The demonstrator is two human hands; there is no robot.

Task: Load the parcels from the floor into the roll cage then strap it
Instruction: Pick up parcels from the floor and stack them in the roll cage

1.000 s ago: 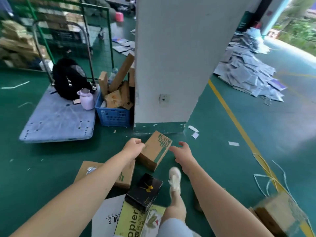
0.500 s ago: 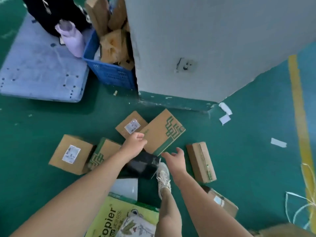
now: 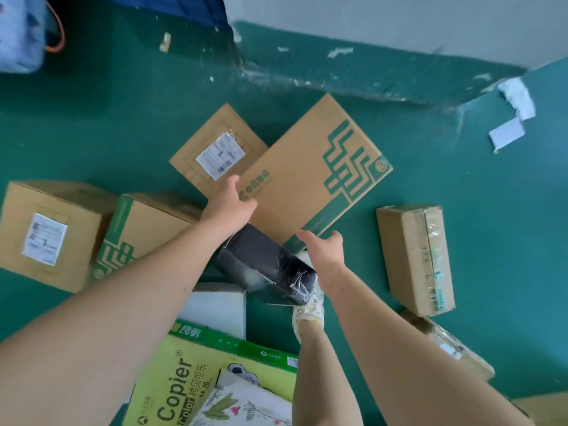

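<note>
– On the floor (image 3: 498,216), at the foot of the pillar (image 3: 399,23), how far along are we with the loading?

– Barely started, we judge. Parcels lie all round us: the big box (image 3: 313,179) at twelve o'clock, a labelled box (image 3: 215,152) touching it at eleven, a carton (image 3: 46,232) at nine, a taped box (image 3: 415,259) at three, and a black parcel (image 3: 267,265) at six, between our forearms.

– And our hands?

– Our left hand (image 3: 229,204) is on the big box's near corner; we cannot tell whether its fingers hook the edge. Our right hand (image 3: 322,247) is released, fingers spread, at the box's near edge and grasping nothing.

– So nothing is lifted?

– The big box lies flat, as far as we can see. The roll cage is out of view and no strap shows. We reckon every parcel here has yet to be carried over, and the strapping comes after that.
</note>
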